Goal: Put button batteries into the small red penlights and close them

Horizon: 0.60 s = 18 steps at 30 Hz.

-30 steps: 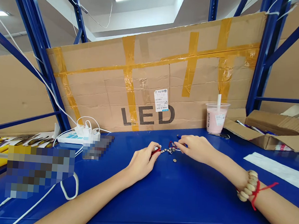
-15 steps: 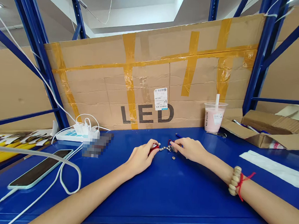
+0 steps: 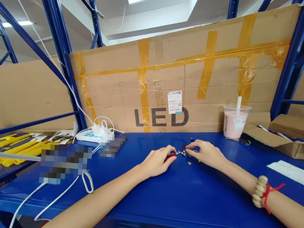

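Observation:
My left hand [image 3: 158, 162] rests at the middle of the blue tabletop with its fingers curled round a small red object [image 3: 170, 156], whose kind I cannot make out. Just right of its fingertips lies a short line of small shiny metal pieces [image 3: 184, 153]. From the other side, my right hand [image 3: 209, 153] reaches them with bent thumb and forefinger close together; what they pinch is too small to name. A small dark red piece [image 3: 184, 146] shows by those fingertips. One round, coin-like disc [image 3: 189, 163] lies apart, nearer to me.
Behind the hands stands a taped cardboard panel [image 3: 111, 100]. A cup of pink drink [image 3: 235, 122] and an open cardboard box [image 3: 294, 139] with pens are at right, near a white strip [image 3: 292, 172]. A power strip [image 3: 95, 134] and white cables [image 3: 87, 182] lie left.
The view has turned left, so everything sits further right in the picture. My right thumb and forefinger have shifted slightly at the metal pieces. My left hand keeps the red object.

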Tool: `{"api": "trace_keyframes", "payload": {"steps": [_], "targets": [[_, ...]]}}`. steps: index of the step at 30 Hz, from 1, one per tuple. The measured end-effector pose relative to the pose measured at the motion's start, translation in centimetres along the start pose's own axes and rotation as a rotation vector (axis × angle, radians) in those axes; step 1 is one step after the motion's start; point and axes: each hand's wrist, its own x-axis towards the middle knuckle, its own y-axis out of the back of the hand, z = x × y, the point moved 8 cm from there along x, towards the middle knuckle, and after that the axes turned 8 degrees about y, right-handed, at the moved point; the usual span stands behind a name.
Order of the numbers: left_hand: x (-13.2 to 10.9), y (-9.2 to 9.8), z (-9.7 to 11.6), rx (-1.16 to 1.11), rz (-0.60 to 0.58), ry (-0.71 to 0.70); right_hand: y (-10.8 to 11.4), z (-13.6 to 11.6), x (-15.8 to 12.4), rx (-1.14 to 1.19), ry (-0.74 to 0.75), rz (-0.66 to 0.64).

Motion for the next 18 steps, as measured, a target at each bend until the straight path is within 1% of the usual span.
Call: {"api": "trace_keyframes", "payload": {"steps": [5,12,18], "targets": [[0.08,0.08,-0.16,0.022,0.038,-0.015,-0.07,-0.12,-0.01,-0.007,0.014,-0.008],[0.28,0.31,-0.63,0.04,0.096,0.019,-0.09,-0.18,-0.11,-0.009,0.002,-0.054],[0.08,0.6,-0.09,0.043,0.123,0.006,0.05,-0.39,-0.12,-0.013,0.019,-0.018]]}}
